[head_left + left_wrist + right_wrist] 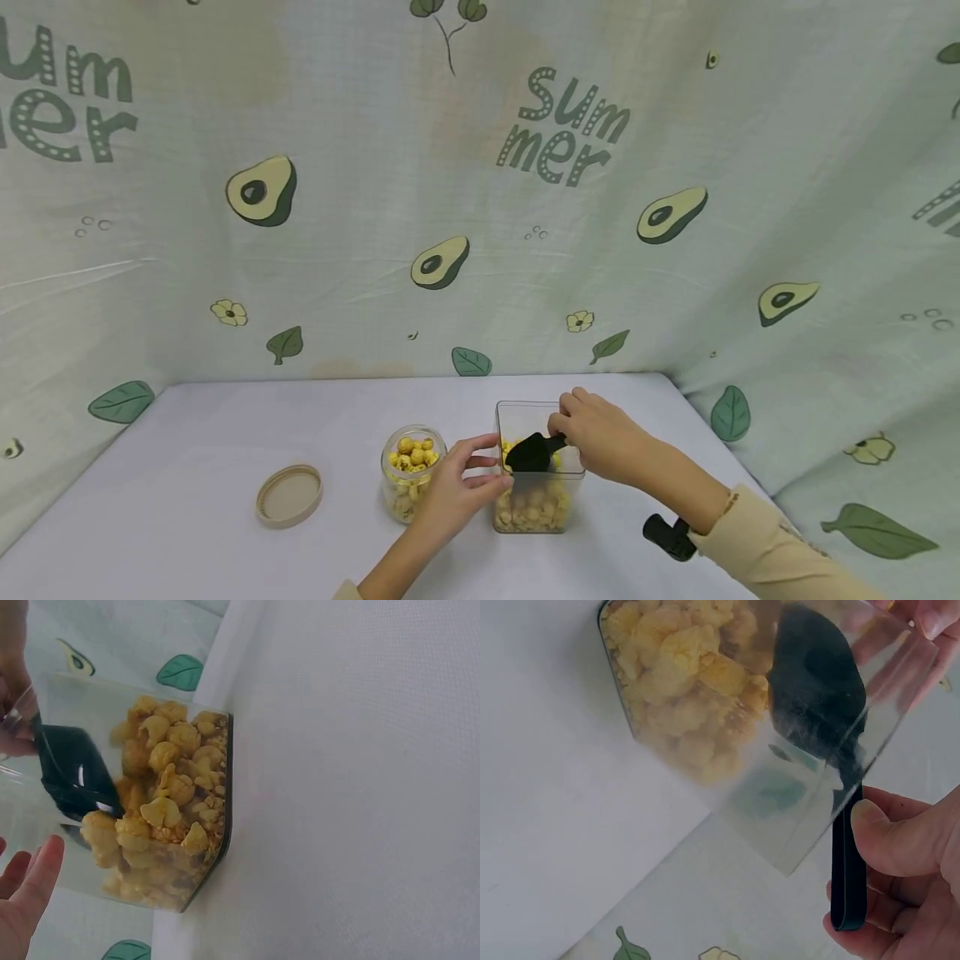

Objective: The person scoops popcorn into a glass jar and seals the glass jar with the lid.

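A clear square container [540,478] holds yellow popcorn [172,765] in its lower part. My right hand [603,437] grips the handle of a black scoop [528,454] from the container's right side. The scoop's bowl is inside, tilted down, its tip at the top of the popcorn in the left wrist view. My left hand [457,487] is at the container's left wall, fingers extended near the rim; whether they touch it is hard to tell. Left of that hand stands a round glass jar [387,471] without a lid, with popcorn inside.
A round beige lid [288,496] lies on the white table [210,442], left of the jar. Behind the table hangs a cloth [337,292] printed with avocados and leaves. A black wrist camera [670,537] is strapped on the right forearm.
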Available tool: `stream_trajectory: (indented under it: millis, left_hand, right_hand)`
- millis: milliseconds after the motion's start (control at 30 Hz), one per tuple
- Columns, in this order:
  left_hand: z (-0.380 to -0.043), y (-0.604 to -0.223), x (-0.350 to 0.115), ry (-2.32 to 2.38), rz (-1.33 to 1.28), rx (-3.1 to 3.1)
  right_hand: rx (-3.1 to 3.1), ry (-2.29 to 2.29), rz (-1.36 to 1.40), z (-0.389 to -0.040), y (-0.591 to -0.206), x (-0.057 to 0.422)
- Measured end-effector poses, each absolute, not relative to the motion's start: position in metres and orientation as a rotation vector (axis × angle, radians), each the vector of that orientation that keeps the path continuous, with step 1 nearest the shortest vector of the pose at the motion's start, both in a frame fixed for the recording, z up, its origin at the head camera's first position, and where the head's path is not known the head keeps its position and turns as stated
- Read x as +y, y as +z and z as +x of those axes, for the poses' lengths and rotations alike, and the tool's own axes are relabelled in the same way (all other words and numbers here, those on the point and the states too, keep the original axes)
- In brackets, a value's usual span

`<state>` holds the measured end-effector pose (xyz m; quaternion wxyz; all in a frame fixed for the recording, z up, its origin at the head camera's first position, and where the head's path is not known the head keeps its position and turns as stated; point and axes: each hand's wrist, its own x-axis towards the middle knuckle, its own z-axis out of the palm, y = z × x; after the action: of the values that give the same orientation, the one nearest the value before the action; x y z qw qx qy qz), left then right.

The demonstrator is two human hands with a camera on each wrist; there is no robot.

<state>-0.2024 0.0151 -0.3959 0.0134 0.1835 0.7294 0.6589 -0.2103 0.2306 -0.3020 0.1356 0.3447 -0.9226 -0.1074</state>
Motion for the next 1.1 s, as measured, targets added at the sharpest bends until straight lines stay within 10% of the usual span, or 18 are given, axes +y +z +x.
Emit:
stream_trajectory:
  millis: [1100]
  left_hand:
    - [-0.203, -0.396, 0.015, 2.055, 0.588, 2.259]
  right_hand:
    - [-2.576, -0.507, 1.213, -0.221, -0.307, 0.229]
